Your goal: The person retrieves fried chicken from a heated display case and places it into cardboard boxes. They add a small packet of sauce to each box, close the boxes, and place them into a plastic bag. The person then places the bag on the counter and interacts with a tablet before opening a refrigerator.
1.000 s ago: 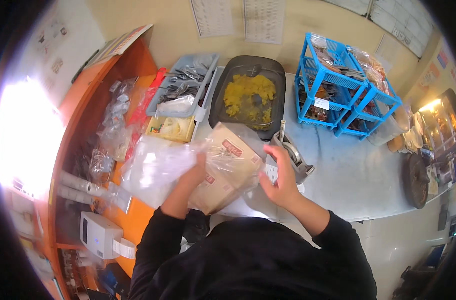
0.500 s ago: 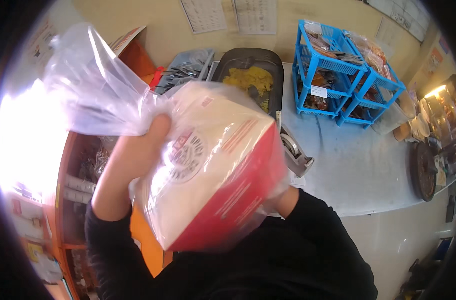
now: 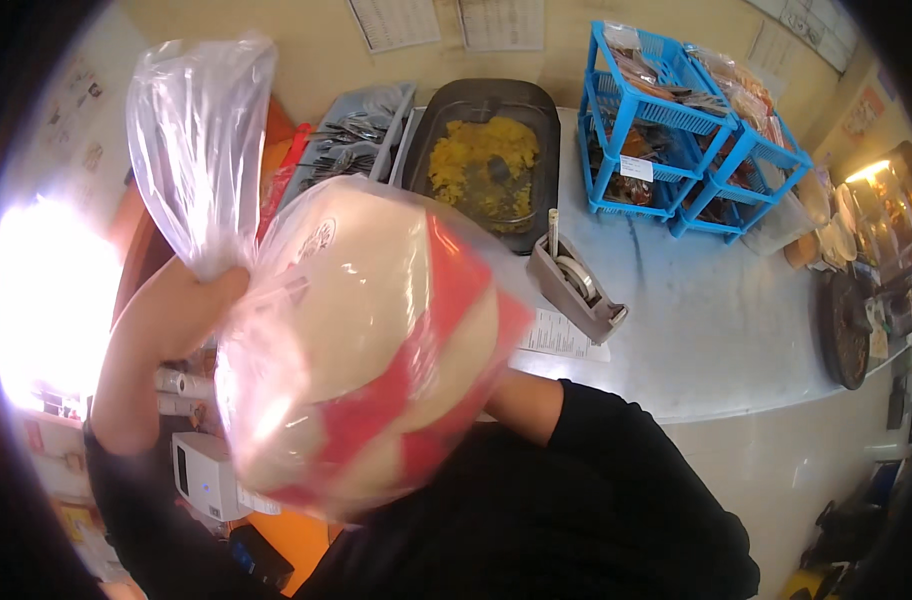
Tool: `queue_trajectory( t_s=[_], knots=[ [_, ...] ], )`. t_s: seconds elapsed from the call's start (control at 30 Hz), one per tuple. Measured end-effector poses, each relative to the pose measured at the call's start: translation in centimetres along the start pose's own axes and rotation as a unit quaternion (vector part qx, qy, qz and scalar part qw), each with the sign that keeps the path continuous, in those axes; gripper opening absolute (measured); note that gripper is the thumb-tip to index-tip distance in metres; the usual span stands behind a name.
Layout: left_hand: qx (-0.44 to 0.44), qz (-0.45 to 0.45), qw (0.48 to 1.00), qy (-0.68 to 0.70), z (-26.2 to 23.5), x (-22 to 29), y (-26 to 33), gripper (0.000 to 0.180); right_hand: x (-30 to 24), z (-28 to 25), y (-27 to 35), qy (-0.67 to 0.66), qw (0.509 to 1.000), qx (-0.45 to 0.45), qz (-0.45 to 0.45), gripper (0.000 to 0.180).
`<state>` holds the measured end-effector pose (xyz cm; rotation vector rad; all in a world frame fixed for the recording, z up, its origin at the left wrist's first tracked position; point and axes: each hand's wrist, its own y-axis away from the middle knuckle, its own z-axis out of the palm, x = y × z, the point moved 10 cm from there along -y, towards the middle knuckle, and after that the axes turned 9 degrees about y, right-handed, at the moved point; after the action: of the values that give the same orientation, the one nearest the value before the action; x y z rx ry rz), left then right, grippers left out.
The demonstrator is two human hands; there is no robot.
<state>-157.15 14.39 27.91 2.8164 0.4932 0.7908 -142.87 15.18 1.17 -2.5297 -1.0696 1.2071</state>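
A clear plastic bag [image 3: 198, 150] is held up in front of me, with a cream and red carton [image 3: 361, 275] inside it. My left hand [image 3: 201, 295] is closed around the bag's gathered neck, and the loose top stands up above the fist. Behind the carton's lower right side is my right hand [image 3: 526, 405]. Only its wrist shows; the fingers are hidden by the bag, so their grip cannot be made out. The bag and carton are partly smeared by motion.
A grey tape dispenser [image 3: 581, 285] stands on the metal table [image 3: 696, 330], over a printed slip [image 3: 566, 335]. Behind are a dark lidded tray of yellow food [image 3: 521, 222], a cutlery bin [image 3: 401, 105] and blue stacked baskets [image 3: 666, 120]. A white device [image 3: 206, 475] is at lower left.
The bag and carton have moved left and turned, showing another side with red bands. My left hand has shifted left and the bag's loose top has swung upright.
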Motion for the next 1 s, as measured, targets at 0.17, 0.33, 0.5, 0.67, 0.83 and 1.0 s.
queue_trajectory(
  t_s=[0.17,0.33,0.5,0.67,0.83,1.0],
  knots=[
    [0.056,0.113,0.991,-0.044,1.9,-1.1,0.2,0.032,7.0,1.9,1.0,0.026,0.991,-0.111,0.070,0.030],
    [0.010,0.180,0.982,0.058,7.9,-4.7,-0.5,0.024,15.5,-1.8,4.9,0.251,0.946,-0.134,0.157,0.027],
    [0.001,0.019,0.965,0.262,16.0,-10.5,-3.4,0.025,18.1,-5.7,9.1,0.441,0.869,-0.080,0.209,0.012],
    [0.053,0.063,0.973,0.216,21.1,-10.6,-3.8,0.034,17.7,-7.2,9.6,0.376,0.889,-0.155,0.208,0.013],
    [0.008,-0.022,0.928,0.373,26.3,-12.3,-4.1,0.036,11.4,-15.4,5.9,0.071,0.931,-0.148,0.325,0.023],
    [-0.017,0.030,0.845,0.534,28.4,-10.6,-4.9,0.031,3.3,-11.2,2.4,-0.442,0.853,-0.132,0.245,0.034]
  ],
)
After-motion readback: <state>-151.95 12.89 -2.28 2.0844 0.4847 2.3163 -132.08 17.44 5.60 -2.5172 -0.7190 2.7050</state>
